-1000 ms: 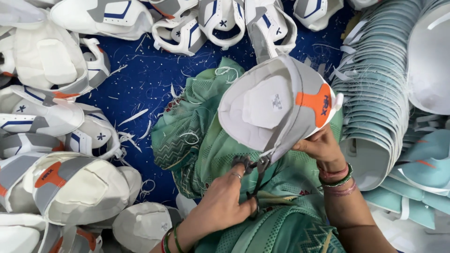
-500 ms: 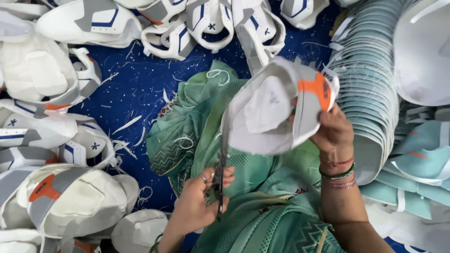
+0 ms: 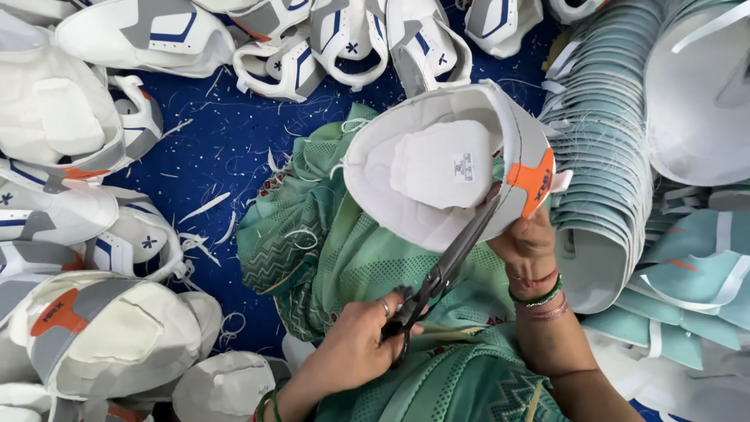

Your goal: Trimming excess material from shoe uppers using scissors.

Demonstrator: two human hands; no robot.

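My right hand [image 3: 527, 238] holds up a white shoe upper [image 3: 437, 168] with a grey band and an orange patch, its padded inside facing me. My left hand [image 3: 355, 344] grips dark scissors [image 3: 449, 262] by the handles, over my lap. The blades point up and to the right, and their tips reach the upper's lower edge beside the orange patch. Bangles circle both wrists. A green patterned garment [image 3: 336, 242] covers my lap beneath the work.
White shoe uppers with grey, blue and orange patches [image 3: 101, 328] are heaped at the left and along the top [image 3: 344, 39]. A tall stack of teal-lined pieces [image 3: 601, 156] leans at the right. Thread scraps litter the dark blue cloth [image 3: 211, 164].
The scissors came up from my lap, and their blades now meet the upper's edge near the orange patch. My right hand turned the upper so its inside faces me.
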